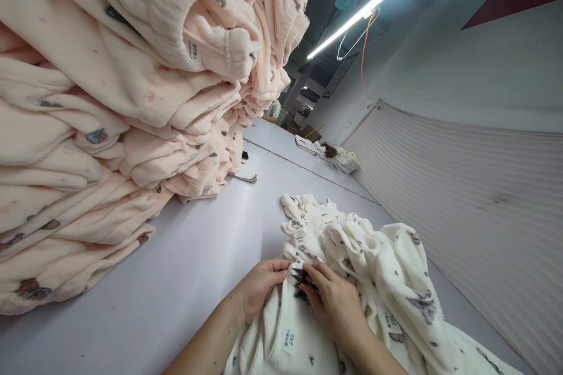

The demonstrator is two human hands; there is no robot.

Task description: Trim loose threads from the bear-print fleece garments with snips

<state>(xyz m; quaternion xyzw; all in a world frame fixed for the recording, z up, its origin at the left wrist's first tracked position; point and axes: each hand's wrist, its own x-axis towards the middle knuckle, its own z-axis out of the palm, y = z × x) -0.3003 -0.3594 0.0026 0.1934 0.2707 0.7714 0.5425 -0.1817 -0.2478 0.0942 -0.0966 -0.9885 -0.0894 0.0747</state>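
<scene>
White fleece pants (pixel 268 343) with small dark prints lie in front of me, a 2XL label (pixel 288 340) at their waist. My left hand (pixel 258 288) pinches the edge of the waistband between thumb and fingers. In my right hand (pixel 336 300) are dark thread snips (pixel 299 276), their pointed blades against the cloth beside my left fingertips. The snips' handle is mostly covered by my fingers. More white printed garments (pixel 378 252) are heaped just beyond and to the right of my hands, some with 2XL labels.
A tall pile of pale pink fleece garments (pixel 109 123) fills the left side of the light table (pixel 197 258). Farther back lie a stack of papers or cloth (pixel 329 153) and a booklet (pixel 246 177). A striped pale sheet (pixel 475 199) covers the right wall. A person's sleeve (pixel 273 110) shows far off.
</scene>
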